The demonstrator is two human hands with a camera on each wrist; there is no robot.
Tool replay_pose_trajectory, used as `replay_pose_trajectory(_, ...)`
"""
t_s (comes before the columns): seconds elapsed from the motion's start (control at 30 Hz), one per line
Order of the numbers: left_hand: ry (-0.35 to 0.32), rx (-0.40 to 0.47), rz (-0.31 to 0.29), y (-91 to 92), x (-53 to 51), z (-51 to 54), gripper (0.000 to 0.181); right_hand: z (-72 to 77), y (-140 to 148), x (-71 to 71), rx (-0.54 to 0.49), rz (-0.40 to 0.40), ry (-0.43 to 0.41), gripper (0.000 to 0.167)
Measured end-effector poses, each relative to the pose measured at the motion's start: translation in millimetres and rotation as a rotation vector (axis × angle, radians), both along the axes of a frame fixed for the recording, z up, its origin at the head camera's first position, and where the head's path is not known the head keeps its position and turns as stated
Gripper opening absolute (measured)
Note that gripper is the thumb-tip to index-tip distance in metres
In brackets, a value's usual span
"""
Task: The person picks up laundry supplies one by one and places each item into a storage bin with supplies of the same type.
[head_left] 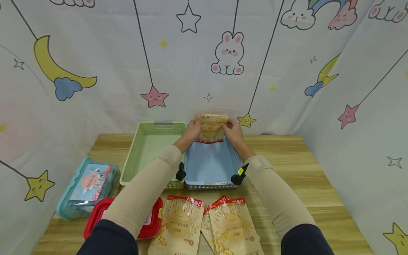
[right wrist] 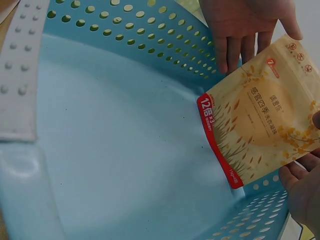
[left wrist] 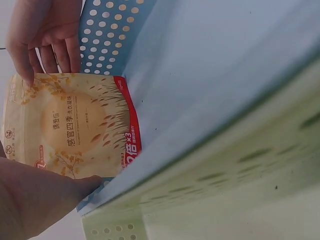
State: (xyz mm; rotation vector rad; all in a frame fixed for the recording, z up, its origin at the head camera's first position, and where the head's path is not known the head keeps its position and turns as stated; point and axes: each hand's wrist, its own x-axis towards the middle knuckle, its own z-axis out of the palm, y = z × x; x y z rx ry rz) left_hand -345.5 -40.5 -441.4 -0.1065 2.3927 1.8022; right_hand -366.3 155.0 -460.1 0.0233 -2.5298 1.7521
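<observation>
A pale gold laundry pod pouch [head_left: 211,129] with a red edge is held upright at the far end of the blue basket [head_left: 211,163]. My left hand [head_left: 192,129] grips one side of it, and my right hand [head_left: 233,131] pinches the other. From the left wrist view, the pouch's printed front [left wrist: 75,125] shows, its red edge toward the basket floor. In the right wrist view, that red edge lies at the basket's far end, while the fingers of both hands are partly behind the pouch [right wrist: 265,115].
Left of the blue basket stands a green basket [head_left: 153,141]. A teal-lidded box [head_left: 90,184] and a red-rimmed box [head_left: 154,221], partly covered by my left arm, sit at the left. More gold pouches [head_left: 181,226] lie on the wooden table [head_left: 287,170] in front. Printed cloth [head_left: 197,63] hangs behind.
</observation>
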Motion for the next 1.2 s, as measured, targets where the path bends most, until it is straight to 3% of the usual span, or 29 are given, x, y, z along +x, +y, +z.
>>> replay_pose_trajectory(0.43, 0.052, -0.022, 0.027, -2.1, 0.1, 1.4, 0.077, 0.7, 3, 0.8, 0.007, -0.001, 0.007, 0.047)
replay_pose_trajectory(0.83, 0.122, -0.012, 0.025, -9.5, -1.7, 6.7, 0.078, 12.1, 11, 2.0, 0.02, 0.035, 0.022, 0.057)
replay_pose_trajectory(1.2, 0.175, -0.044, 0.035, -14.7, 1.5, 15.4, 0.072, 21.9, 20, 5.7, 0.079, 0.072, 0.068, 0.055)
